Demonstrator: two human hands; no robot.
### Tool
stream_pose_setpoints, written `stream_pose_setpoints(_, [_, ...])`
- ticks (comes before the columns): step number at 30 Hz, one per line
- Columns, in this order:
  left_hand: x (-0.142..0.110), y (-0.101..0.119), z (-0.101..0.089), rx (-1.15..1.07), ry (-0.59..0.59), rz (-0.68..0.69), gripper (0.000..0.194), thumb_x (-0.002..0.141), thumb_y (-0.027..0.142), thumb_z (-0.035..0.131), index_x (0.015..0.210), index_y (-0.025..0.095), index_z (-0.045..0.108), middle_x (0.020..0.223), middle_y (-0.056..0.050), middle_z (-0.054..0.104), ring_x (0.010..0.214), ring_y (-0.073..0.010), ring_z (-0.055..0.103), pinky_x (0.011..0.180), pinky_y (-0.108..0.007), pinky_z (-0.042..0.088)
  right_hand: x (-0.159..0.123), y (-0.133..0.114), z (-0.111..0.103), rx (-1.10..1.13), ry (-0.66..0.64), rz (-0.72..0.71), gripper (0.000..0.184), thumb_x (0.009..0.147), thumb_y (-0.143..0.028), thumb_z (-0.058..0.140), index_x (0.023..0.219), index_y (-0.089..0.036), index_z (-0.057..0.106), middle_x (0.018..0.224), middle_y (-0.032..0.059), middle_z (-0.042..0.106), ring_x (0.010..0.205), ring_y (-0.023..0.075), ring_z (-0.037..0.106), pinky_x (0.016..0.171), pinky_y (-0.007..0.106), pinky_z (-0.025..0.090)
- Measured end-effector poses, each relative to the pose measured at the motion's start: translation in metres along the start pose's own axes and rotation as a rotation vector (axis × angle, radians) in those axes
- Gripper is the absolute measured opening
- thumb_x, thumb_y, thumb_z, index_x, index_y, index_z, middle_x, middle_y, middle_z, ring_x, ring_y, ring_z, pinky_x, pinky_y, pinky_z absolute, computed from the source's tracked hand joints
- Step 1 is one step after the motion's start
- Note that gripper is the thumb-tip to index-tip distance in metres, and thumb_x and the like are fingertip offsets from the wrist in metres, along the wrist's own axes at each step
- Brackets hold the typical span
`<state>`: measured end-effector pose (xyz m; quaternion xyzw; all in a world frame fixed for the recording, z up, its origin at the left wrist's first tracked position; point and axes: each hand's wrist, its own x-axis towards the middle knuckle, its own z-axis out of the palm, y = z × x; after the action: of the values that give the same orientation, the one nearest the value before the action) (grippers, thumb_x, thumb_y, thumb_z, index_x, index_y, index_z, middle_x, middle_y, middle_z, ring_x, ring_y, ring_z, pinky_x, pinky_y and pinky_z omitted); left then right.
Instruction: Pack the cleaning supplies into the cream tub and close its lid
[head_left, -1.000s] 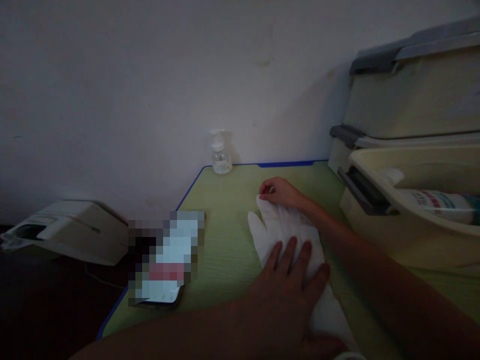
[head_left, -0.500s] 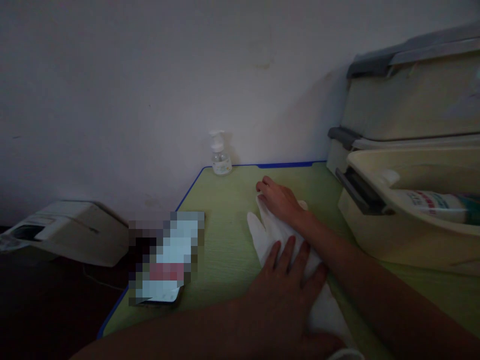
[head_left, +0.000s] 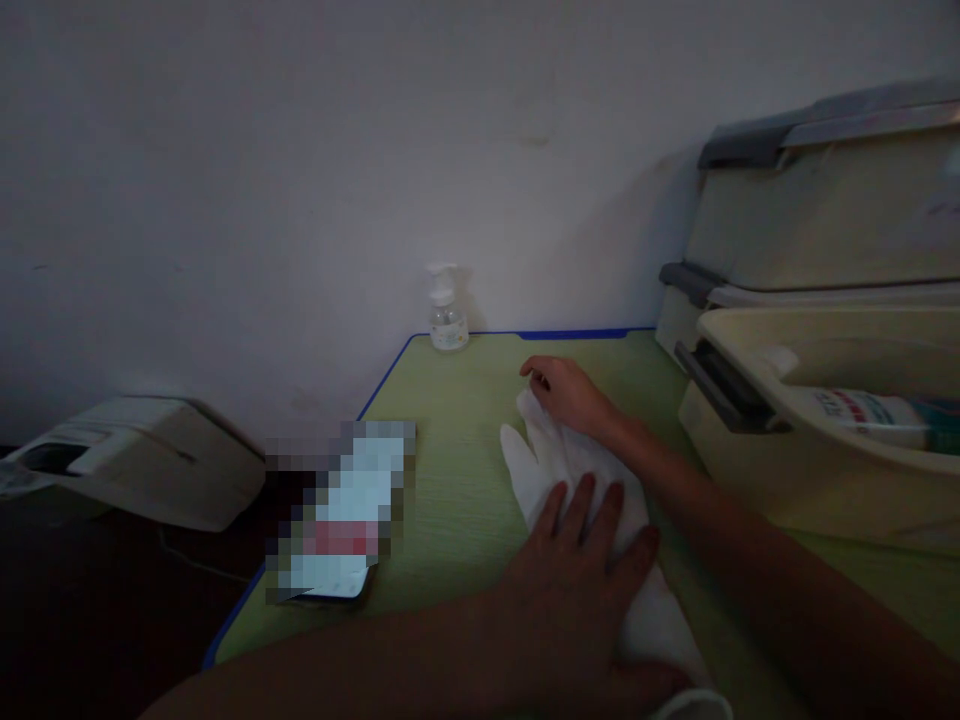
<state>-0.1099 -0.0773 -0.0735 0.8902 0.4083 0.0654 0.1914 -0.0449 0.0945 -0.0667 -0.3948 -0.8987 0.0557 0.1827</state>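
A white glove (head_left: pixel 555 455) lies flat on the green tabletop, its fingers pointing away from me and its cuff towards me. My left hand (head_left: pixel 577 570) rests open on the middle of the glove, palm down with the fingers spread. Just over the far end, by the glove's fingertips, is my right hand (head_left: pixel 566 390); its fingers are loosely bent and apart, with no clear grip on the glove. This hand and its wrist cover some of the glove fingers. The rolled cuff edge (head_left: pixel 694 705) shows at the bottom of the view.
Left of the glove lies a phone (head_left: pixel 345 515) with its screen lit and blurred. A clear pump bottle (head_left: pixel 448 325) stands at the table's back corner by the wall. On the right are a cream bin (head_left: pixel 720 470) holding a bottle (head_left: pixel 862 415), and stacked boxes (head_left: pixel 817 220).
My right hand has lifted slightly and shifted a little to the right at the glove's fingertips, uncovering more of the glove. My left hand stays pressed on it. The view has shifted slightly.
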Motion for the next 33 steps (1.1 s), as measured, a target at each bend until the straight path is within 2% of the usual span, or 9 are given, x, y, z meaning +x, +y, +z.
stream_pose_setpoints(5, [0.001,0.0,0.005,0.032,0.04,0.006,0.083,0.077,0.063,0.042,0.138,0.01,0.022,0.144,-0.027,0.011,0.132,-0.0412,0.004,0.104,-0.058,0.01,-0.03,-0.021,-0.014,-0.064,-0.015,-0.004,0.033,0.075,0.002,0.036,0.092,-0.009,0.062,0.095,0.0127,0.063,0.088,0.0197,0.058,0.08,0.029,0.043])
stream_pose_setpoints(8, [0.0,0.001,0.006,0.061,0.098,0.002,0.082,0.077,0.062,0.045,0.138,0.011,0.024,0.142,-0.025,0.021,0.132,-0.0413,0.011,0.105,-0.056,0.01,-0.054,-0.025,-0.009,-0.093,-0.092,-0.061,0.035,0.079,-0.002,0.034,0.1,-0.006,0.062,0.106,0.0161,0.06,0.1,0.0221,0.055,0.089,0.032,0.041])
stream_pose_setpoints(12, [-0.003,0.004,0.004,0.067,0.147,0.007,0.077,0.079,0.06,0.043,0.137,0.012,0.028,0.141,-0.021,0.027,0.131,-0.0376,0.018,0.107,-0.051,0.009,-0.067,-0.018,0.002,-0.108,-0.161,-0.092,0.043,0.089,-0.023,0.035,0.125,-0.004,0.047,0.135,0.0192,0.039,0.127,0.0264,0.032,0.105,0.039,0.026])
stream_pose_setpoints(16, [-0.003,0.006,0.001,0.056,0.139,-0.017,0.076,0.078,0.061,0.043,0.136,0.013,0.03,0.14,-0.021,0.029,0.131,-0.0377,0.019,0.107,-0.051,0.009,-0.063,-0.016,0.007,-0.126,-0.266,-0.017,0.053,0.09,-0.036,0.032,0.137,-0.01,0.032,0.144,0.0155,0.022,0.133,0.0279,0.013,0.107,0.047,0.016])
stream_pose_setpoints(19, [-0.001,0.005,0.0,0.055,0.107,-0.023,0.076,0.078,0.06,0.044,0.136,0.013,0.03,0.139,-0.021,0.029,0.131,-0.0382,0.018,0.107,-0.052,0.007,-0.063,-0.018,0.008,-0.122,-0.274,0.01,0.053,0.09,-0.036,0.032,0.137,-0.012,0.031,0.145,0.0141,0.021,0.134,0.0271,0.009,0.108,0.048,0.011])
stream_pose_setpoints(22, [0.001,0.004,0.001,0.051,0.066,-0.003,0.079,0.077,0.06,0.043,0.138,0.012,0.026,0.142,-0.022,0.024,0.132,-0.039,0.014,0.107,-0.053,0.005,-0.065,-0.018,0.008,-0.032,-0.191,0.009,0.052,0.086,-0.036,0.041,0.133,-0.014,0.039,0.142,0.0144,0.028,0.133,0.0293,0.016,0.107,0.049,0.014])
stream_pose_setpoints(27, [0.0,0.001,0.004,0.026,0.04,-0.003,0.081,0.079,0.063,0.038,0.14,0.012,0.019,0.145,-0.025,0.009,0.133,-0.0388,0.001,0.105,-0.056,0.007,-0.047,-0.001,0.004,0.219,0.184,0.092,0.032,0.08,-0.023,0.047,0.109,-0.012,0.056,0.112,0.0132,0.06,0.106,0.0221,0.053,0.092,0.036,0.04])
stream_pose_setpoints(31, [0.0,0.001,0.004,0.021,0.021,0.011,0.079,0.081,0.062,0.035,0.139,0.01,0.02,0.144,-0.026,0.008,0.132,-0.038,-0.004,0.104,-0.056,0.006,-0.024,0.019,0.005,0.242,0.246,0.222,0.009,0.076,-0.016,0.05,0.072,-0.014,0.058,0.075,0.008,0.064,0.069,0.0169,0.059,0.065,0.028,0.046])
stream_pose_setpoints(33, [0.0,0.001,0.002,0.015,0.015,0.008,0.08,0.081,0.062,0.035,0.139,0.01,0.02,0.144,-0.027,0.007,0.131,-0.0386,-0.003,0.104,-0.057,0.006,-0.018,0.025,0.009,0.248,0.247,0.264,0.009,0.072,-0.017,0.056,0.063,-0.016,0.054,0.065,0.0047,0.061,0.059,0.0152,0.056,0.057,0.026,0.044])
